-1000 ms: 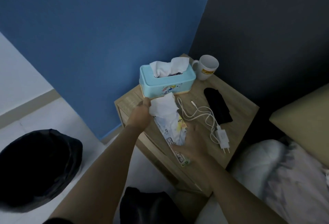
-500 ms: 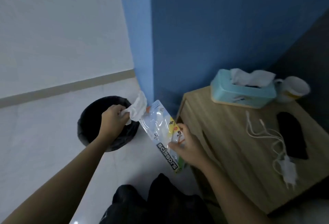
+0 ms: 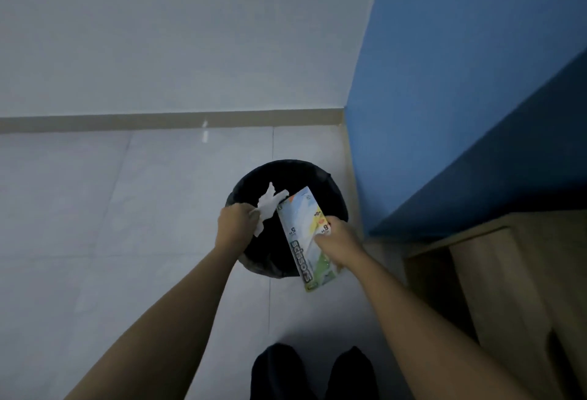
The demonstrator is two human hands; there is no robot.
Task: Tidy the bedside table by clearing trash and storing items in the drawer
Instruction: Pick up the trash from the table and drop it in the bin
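My left hand (image 3: 237, 225) grips a crumpled white tissue (image 3: 266, 207) over the left side of a black-lined trash bin (image 3: 327, 187) on the floor. My right hand (image 3: 340, 242) holds an empty scissors package (image 3: 301, 234), a flat card with "scissors" printed on it, slanting over the bin's right half. Both items hang above the bin's opening. The wooden bedside table (image 3: 521, 266) shows only its side and front at the lower right; its top is out of view.
A blue wall corner (image 3: 444, 114) stands right of the bin. White tiled floor (image 3: 127, 209) spreads to the left, with a beige skirting strip (image 3: 158, 121) along the white wall. My dark-clothed knees (image 3: 314, 374) are at the bottom edge.
My view swung left from the table to the bin. Both hands carried the tissue and the scissors package from the table edge to above the bin.
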